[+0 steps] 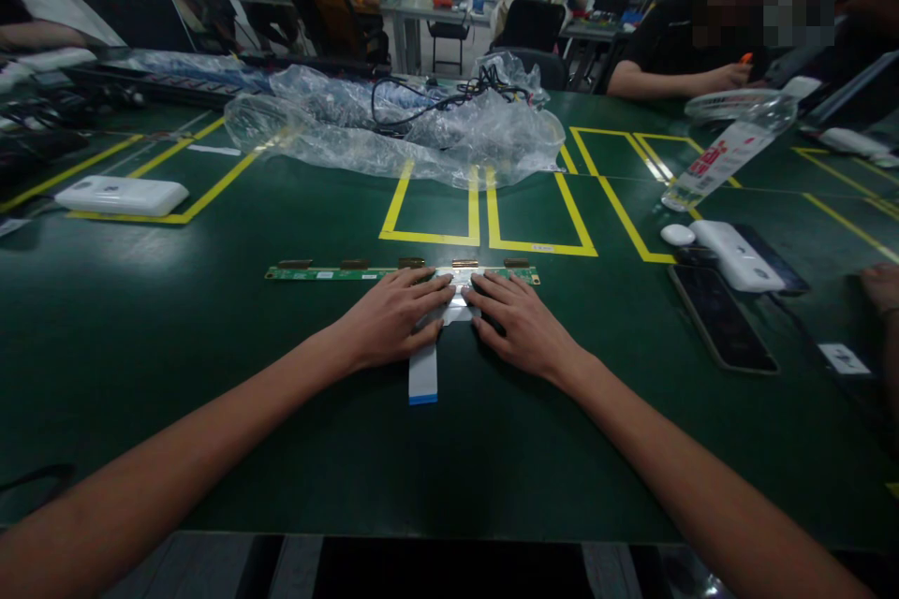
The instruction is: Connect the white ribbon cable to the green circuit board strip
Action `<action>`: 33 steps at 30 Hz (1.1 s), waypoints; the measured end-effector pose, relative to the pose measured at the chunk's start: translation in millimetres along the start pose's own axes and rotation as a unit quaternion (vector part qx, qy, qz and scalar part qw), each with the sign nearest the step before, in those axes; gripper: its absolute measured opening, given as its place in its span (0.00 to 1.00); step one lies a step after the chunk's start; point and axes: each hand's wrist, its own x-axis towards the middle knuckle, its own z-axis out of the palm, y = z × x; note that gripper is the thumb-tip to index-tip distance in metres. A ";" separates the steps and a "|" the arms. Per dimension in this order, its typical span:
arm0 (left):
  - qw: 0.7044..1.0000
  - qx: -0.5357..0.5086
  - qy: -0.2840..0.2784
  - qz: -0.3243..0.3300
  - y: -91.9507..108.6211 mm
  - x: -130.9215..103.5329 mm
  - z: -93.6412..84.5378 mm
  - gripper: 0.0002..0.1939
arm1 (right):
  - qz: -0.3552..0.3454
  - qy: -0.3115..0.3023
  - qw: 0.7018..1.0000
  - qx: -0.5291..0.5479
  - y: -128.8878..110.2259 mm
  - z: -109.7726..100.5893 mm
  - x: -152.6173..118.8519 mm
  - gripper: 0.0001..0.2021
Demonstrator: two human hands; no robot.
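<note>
A long, narrow green circuit board [337, 275] lies crosswise on the dark green table, with several copper-coloured tabs along its far edge. Over its right half, a shiny silvery-white strip [460, 299] shows between my hands. My left hand [393, 314] rests palm down, fingers stretched out onto the strip's left side and the board. From the other side, my right hand [516, 318] lies flat with fingers spread, its tips on the strip and near the board. A white flat ribbon cable [422, 372] with a blue end sticks out toward me below my left hand; its upper part is hidden.
Crumpled clear plastic wrap [421, 136] with black cables lies across the back. To the right are a phone [723, 316], a white device [737, 255] and a tilted bottle [730, 150]. Another white box [123, 196] sits left. Yellow tape [540, 248] marks rectangles. People sit beyond.
</note>
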 end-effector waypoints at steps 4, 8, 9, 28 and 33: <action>1.000 0.020 -0.001 0.002 0.8 -0.1 0.3 0.29 | 0.003 0.001 1.000 0.000 -1.7 -0.2 0.7 0.24; 1.000 0.031 0.000 0.006 -0.3 -0.8 2.5 0.28 | 0.004 0.004 1.000 0.000 -1.6 0.5 1.3 0.24; 0.999 0.032 0.000 0.006 -0.5 -1.1 3.0 0.28 | 0.004 0.007 1.000 -0.002 -1.6 1.0 1.6 0.24; 0.999 0.026 0.019 0.014 -4.1 0.7 -0.6 0.27 | -0.030 0.011 0.999 0.040 7.7 -5.7 -2.1 0.21; 0.999 -0.002 -0.001 0.053 -5.5 -1.0 -1.7 0.27 | -0.041 0.018 0.997 0.063 8.9 -5.2 -2.1 0.22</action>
